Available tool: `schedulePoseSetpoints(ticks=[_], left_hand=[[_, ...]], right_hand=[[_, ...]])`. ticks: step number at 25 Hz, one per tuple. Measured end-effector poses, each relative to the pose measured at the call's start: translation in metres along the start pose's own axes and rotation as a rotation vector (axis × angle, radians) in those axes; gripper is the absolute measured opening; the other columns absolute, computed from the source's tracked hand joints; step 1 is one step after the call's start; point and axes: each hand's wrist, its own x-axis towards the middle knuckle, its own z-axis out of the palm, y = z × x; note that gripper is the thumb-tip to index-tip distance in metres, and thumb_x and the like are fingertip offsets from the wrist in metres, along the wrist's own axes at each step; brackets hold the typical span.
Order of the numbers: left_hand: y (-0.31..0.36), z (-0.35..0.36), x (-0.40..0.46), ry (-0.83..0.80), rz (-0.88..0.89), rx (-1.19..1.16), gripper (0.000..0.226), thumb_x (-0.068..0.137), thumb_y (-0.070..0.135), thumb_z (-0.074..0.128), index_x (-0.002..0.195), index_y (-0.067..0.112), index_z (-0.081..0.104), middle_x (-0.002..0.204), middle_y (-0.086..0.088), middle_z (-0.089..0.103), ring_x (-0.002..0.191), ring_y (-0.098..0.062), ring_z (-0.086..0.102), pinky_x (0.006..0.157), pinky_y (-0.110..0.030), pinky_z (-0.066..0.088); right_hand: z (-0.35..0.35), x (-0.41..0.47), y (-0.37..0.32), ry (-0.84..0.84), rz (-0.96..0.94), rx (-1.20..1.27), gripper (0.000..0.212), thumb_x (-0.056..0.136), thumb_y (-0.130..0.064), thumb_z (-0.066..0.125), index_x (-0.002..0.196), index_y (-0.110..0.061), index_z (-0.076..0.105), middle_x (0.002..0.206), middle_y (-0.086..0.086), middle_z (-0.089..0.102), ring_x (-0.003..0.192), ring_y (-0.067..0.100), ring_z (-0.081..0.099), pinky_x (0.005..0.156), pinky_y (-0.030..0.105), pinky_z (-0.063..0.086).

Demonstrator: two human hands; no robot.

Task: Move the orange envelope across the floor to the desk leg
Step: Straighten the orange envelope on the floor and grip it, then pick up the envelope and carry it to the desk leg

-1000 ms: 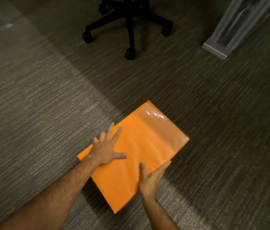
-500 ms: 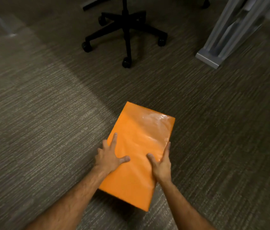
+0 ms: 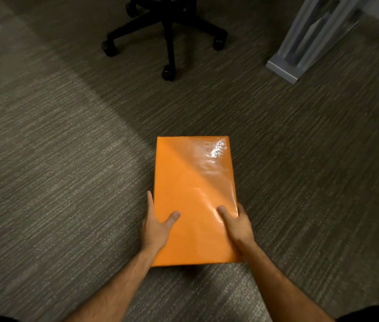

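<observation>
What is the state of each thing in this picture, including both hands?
orange envelope: lying flat on the carpet, long side pointing away from the person, apart from the desk leg.
left hand: gripping the envelope's left edge, thumb on top.
right hand: gripping the right edge, thumb on top.
desk leg: standing on the carpet, far right.
office chair base: standing on its castors, far side.
carpet: partly lit, partly in shadow.

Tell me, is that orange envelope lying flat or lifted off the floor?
Apparently flat: the orange envelope rests on the carpet, both hands gripping its side edges.
</observation>
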Motion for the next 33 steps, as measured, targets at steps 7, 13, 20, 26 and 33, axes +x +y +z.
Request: schedulePoseSetpoints(ticks=[7,13,20,26,33], left_hand=[[-0.009,0.000,0.012,-0.084,-0.162,-0.230,0.085,0.065,0.052,0.088,0.137,0.038,0.045,0.113,0.019,0.063,0.092,0.001,0.063,0.063,-0.022,0.049],[-0.008,-0.002,0.010,-0.097,-0.151,-0.253,0.076,0.071,0.041,0.088,0.135,0.032,0.047,0.118,0.007,0.066,0.103,-0.015,0.066,0.081,-0.040,0.056],[0.067,-0.029,-0.024,-0.130,-0.092,-0.210,0.068,0.075,0.032,0.088,0.129,0.031,0.046,0.113,0.009,0.065,0.099,-0.010,0.065,0.073,-0.031,0.053],[0.203,-0.095,-0.116,-0.210,-0.093,-0.179,0.075,0.070,0.044,0.090,0.129,0.037,0.044,0.109,0.019,0.063,0.091,0.004,0.061,0.066,-0.022,0.047],[0.360,-0.161,-0.229,-0.243,-0.105,-0.115,0.085,0.063,0.052,0.091,0.134,0.032,0.046,0.112,0.013,0.066,0.098,-0.007,0.064,0.070,-0.030,0.050]], right_hand=[[0.000,0.005,0.000,-0.078,0.064,0.101,0.083,0.061,-0.062,0.085,0.132,-0.028,0.059,0.113,-0.001,0.072,0.099,0.020,0.071,0.090,0.048,0.059],[-0.001,0.005,0.002,-0.057,0.073,0.139,0.074,0.064,-0.054,0.087,0.126,-0.022,0.064,0.107,0.001,0.075,0.096,0.021,0.072,0.090,0.049,0.059],[-0.050,-0.043,-0.044,-0.028,0.058,0.144,0.069,0.064,-0.062,0.083,0.120,-0.028,0.062,0.109,-0.002,0.073,0.100,0.021,0.071,0.091,0.046,0.058],[-0.143,-0.157,-0.146,0.002,0.082,0.182,0.066,0.064,-0.065,0.080,0.118,-0.031,0.062,0.108,-0.007,0.073,0.097,0.014,0.070,0.089,0.044,0.058],[-0.259,-0.289,-0.266,0.000,0.144,0.242,0.060,0.066,-0.065,0.079,0.115,-0.036,0.060,0.108,-0.008,0.072,0.099,0.016,0.070,0.087,0.043,0.058]])
